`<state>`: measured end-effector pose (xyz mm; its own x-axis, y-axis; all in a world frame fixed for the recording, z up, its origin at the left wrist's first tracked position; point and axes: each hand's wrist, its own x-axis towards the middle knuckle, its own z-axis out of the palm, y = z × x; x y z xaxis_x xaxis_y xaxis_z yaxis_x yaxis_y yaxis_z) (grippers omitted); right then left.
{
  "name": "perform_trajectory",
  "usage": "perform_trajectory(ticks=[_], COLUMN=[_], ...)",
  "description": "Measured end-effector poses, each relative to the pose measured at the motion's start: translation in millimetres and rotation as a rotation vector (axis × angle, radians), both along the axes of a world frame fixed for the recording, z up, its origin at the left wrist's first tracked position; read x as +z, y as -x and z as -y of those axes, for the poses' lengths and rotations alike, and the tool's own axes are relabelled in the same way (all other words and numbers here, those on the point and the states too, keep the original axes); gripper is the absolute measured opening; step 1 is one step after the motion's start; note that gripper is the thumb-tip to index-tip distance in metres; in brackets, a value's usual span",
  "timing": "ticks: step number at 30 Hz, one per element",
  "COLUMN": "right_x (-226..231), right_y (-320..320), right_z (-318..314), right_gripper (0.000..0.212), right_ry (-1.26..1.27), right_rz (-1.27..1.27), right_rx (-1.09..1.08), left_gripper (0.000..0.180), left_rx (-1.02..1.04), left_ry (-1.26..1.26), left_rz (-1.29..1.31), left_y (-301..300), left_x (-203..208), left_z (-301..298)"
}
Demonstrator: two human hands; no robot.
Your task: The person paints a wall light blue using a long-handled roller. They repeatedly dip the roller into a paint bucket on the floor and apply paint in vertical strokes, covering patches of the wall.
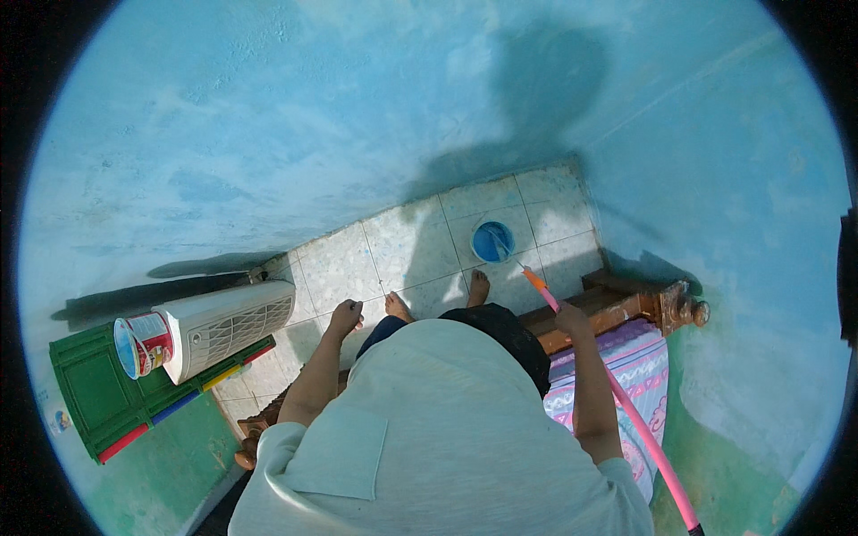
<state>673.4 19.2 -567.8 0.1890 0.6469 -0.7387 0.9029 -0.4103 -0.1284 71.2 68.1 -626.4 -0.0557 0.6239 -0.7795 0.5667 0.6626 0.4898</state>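
My right hand (573, 321) is wrapped round the long pink pole (639, 420) of what looks like a paint roller. Its orange end (534, 279) points forward, and a thin metal rod runs from there into a small bucket (492, 242) of blue paint on the tiles. The roller head cannot be made out clearly inside the bucket. My left hand (346, 317) hangs to the left of my feet, fingers curled in, with nothing visible in it. The pole's rear end slants down past my right arm to the lower right.
Patchy blue walls (313, 134) rise ahead and right. At left, a red and white tub (143, 345) with blue inside sits beside a white slatted box (231, 329) on a green cabinet (103, 375). A wooden bed frame (657, 308) and pink-purple mattress (651, 380) stand close at right.
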Motion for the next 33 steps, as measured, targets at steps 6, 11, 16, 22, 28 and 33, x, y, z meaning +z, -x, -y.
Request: perform_trajectory(ticks=[6, 11, 16, 22, 28, 33], right_x=[38, 51, 10, 29, 30, 8], right_y=[-4, -3, -8, 6, 49, 49], right_z=[-3, -5, 3, 26, 13, 7], right_gripper=[0.041, 0.046, 0.043, 0.041, 0.029, 0.027], right_ry=[0.134, 0.178, 0.095, -0.092, -0.098, -0.139], right_rz=[-0.208, -0.209, -0.098, 0.132, 0.202, 0.19], right_rx=[-0.272, -0.321, -0.113, 0.241, 0.175, 0.177], left_gripper=[0.04, 0.042, 0.042, 0.042, 0.041, 0.04], left_rx=[-0.007, -0.028, -0.042, -0.004, -0.005, -0.034], left_ry=[-0.011, 0.034, 0.043, 0.042, 0.054, 0.019], left_rz=[0.014, 0.005, 0.002, 0.0, 0.003, 0.009], left_y=[-2, -3, -2, -1, -1, 2], left_x=[-6, -5, -6, -6, -8, -5], left_z=[-9, -9, -3, 1, 3, -2])
